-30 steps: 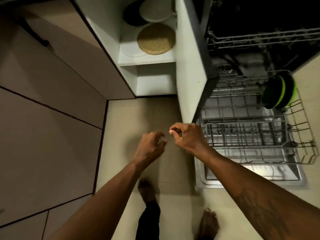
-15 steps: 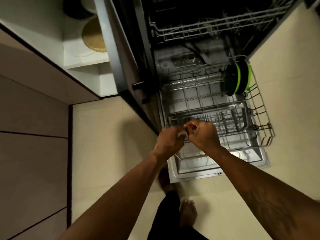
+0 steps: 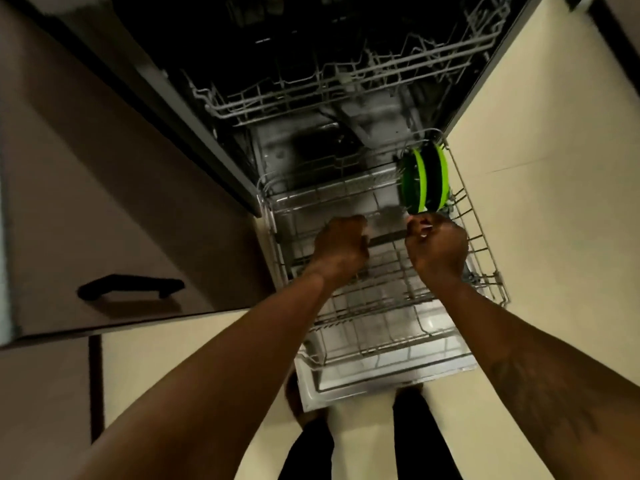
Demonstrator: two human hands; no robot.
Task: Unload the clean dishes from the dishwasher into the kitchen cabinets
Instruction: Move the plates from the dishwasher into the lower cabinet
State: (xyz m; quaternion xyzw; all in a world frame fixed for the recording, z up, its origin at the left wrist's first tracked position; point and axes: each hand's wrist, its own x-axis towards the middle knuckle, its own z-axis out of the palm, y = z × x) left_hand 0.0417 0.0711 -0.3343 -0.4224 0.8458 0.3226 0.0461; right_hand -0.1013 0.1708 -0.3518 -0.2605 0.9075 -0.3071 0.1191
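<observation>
The left grip (image 3: 341,244) is curling into a fist, its back facing the camera, over the middle of the lower rack (image 3: 381,323). I cannot tell whether it is holding anything. The right grip (image 3: 436,249) is curling likewise near it, with a pale speck showing at its fingertips (image 3: 419,225), too blurred to name. Two green-rimmed plates (image 3: 424,181) are standing on edge in the rack's far right corner, just beyond the right grip. The upper rack (image 3: 346,81) is sitting inside the dark dishwasher (image 3: 311,36). A cabinet front (image 3: 104,168) with a black handle (image 3: 130,287) is showing at the left.
</observation>
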